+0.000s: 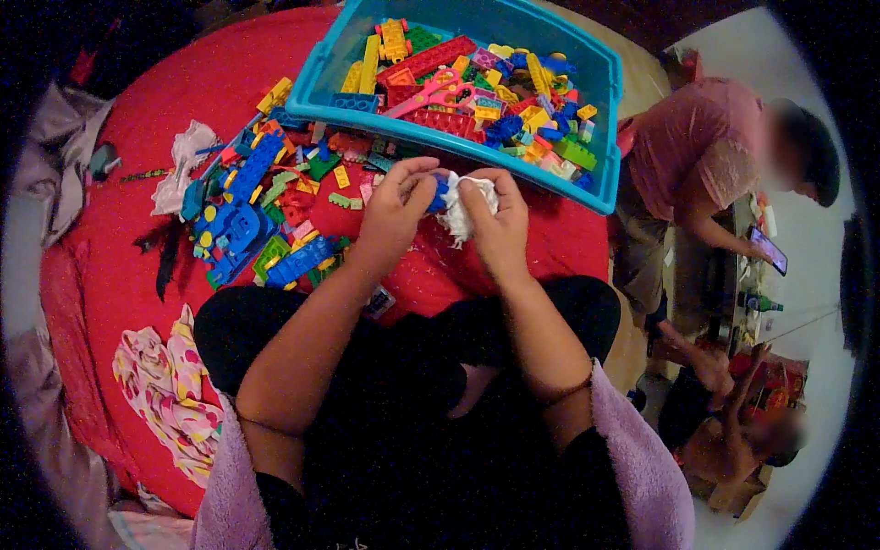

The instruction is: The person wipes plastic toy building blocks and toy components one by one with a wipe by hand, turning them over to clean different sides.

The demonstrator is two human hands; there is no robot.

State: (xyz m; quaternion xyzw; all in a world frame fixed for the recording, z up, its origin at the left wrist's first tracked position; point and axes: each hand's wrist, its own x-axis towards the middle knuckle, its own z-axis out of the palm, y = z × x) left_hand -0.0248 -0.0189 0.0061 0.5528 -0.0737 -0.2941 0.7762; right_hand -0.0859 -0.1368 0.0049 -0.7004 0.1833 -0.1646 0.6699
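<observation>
My left hand [403, 206] has its fingers closed round a small blue piece [439, 194]. Right beside it, my right hand [496, 220] pinches a crumpled white cloth [466, 213] that touches the blue piece. Both hands are above the red sheet, just in front of a blue plastic bin [367, 120]. Colourful toy bricks fill the bin, and pink scissors [438, 93] lie on top of them. A pile of loose bricks [243, 225] spreads over the sheet to the left of my hands.
The red sheet [110, 266] extends to the left, with a white crumpled item [187, 163] and a patterned cloth [174, 394] on it. At the right, one person [692, 147] leans over holding a phone [768, 250]; another person [724, 445] is lower down.
</observation>
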